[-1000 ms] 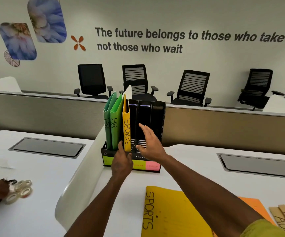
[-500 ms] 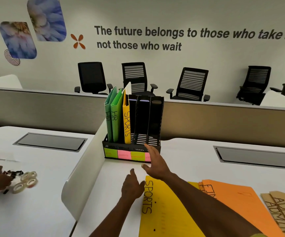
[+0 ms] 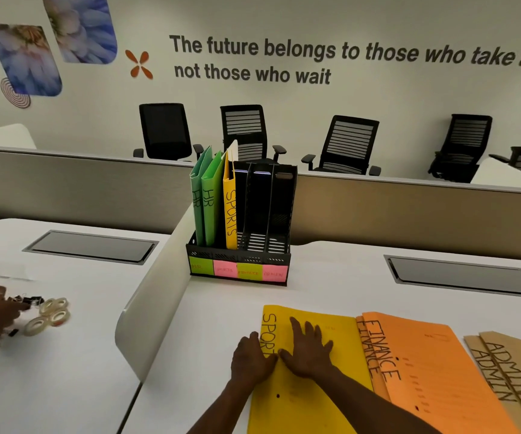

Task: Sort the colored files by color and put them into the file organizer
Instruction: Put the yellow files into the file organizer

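You've got wall lettering reading "The future belongs to those who take ac… not those who wait". In the file organizer: two green files "HR", yellow file "SPORTS". Flat on desk: yellow "SPOR…" file, orange files "FINANCE", brown files "ADMIN".

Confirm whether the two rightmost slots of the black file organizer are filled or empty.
Empty. In the black mesh file organizer both right slots show bare slatted floor; only two green folders and one yellow folder stand at left.

We see even, soft indoor light with faint shadows beneath our fingers; far left of them, motion blur smears the tape rolls, and wide-angle bending warps the edges.
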`<act>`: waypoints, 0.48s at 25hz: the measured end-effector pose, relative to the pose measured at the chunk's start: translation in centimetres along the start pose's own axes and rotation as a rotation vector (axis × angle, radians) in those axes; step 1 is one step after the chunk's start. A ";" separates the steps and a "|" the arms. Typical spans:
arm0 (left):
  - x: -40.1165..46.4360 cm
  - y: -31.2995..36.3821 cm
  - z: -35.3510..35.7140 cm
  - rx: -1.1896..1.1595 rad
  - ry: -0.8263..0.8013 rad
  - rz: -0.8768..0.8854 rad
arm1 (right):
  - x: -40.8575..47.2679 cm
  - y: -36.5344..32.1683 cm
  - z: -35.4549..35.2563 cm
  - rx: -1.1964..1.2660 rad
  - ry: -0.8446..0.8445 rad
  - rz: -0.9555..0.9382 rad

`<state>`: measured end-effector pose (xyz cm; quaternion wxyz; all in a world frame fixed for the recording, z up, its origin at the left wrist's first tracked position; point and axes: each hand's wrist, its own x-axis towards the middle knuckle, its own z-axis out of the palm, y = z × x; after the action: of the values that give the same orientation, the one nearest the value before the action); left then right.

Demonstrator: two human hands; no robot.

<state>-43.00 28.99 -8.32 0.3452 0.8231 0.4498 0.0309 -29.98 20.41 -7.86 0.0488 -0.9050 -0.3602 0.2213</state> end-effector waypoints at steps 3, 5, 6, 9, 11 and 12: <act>-0.2 0.1 0.4 -0.005 0.037 -0.028 | -1.2 2.0 2.3 0.010 0.034 0.088; -0.4 0.4 0.6 -0.063 0.034 -0.083 | -1.9 2.8 3.6 -0.012 0.023 0.100; -0.5 0.6 0.5 -0.130 0.031 -0.123 | -2.0 2.9 4.0 -0.018 0.024 0.094; -0.5 0.8 -0.1 -0.476 -0.016 -0.226 | -2.5 3.0 4.5 -0.014 0.030 0.082; -0.5 0.7 -0.7 -0.612 -0.059 -0.251 | -2.6 3.0 4.3 -0.013 0.039 0.081; -0.6 0.8 -0.9 -0.653 -0.067 -0.244 | -2.7 2.9 4.1 -0.009 0.041 0.082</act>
<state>-43.16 28.74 -7.02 0.6060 0.6101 0.4996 0.1046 -31.66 16.17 -11.28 0.0430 -0.9235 -0.3225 0.2030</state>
